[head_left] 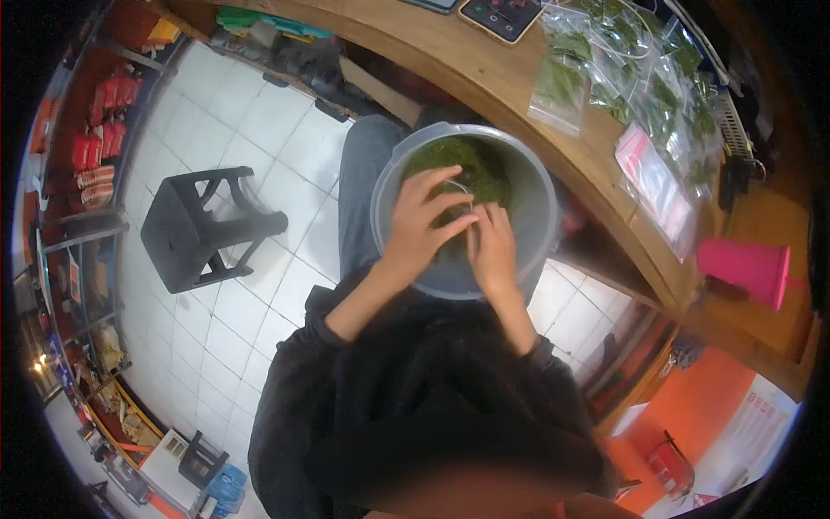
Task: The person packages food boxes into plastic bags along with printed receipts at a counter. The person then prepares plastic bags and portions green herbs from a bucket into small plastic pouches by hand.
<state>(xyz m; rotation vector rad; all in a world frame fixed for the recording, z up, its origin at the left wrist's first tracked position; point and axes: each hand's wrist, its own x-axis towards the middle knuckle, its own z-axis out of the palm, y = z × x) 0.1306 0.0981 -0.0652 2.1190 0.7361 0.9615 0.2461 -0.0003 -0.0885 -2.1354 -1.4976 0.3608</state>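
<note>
A translucent grey bucket point(389, 201) stands between the legs, with green plant material point(493, 169) inside. Over its opening my left hand point(424, 216) has its thumb and fingers curved round a small clear item point(462, 187), perhaps a plastic bag. My right hand point(493, 246) is beside it, its bent fingers pinched at the lower edge of the same item near my left thumb. The fingers partly hide the item, so its outline is unclear.
On the wooden desk point(510, 73) lie many filled clear bags point(622, 60), a phone point(501, 16), a pack of empty bags point(654, 182) and a pink cup point(743, 270). A black stool point(186, 229) lies on the tiled floor at the left.
</note>
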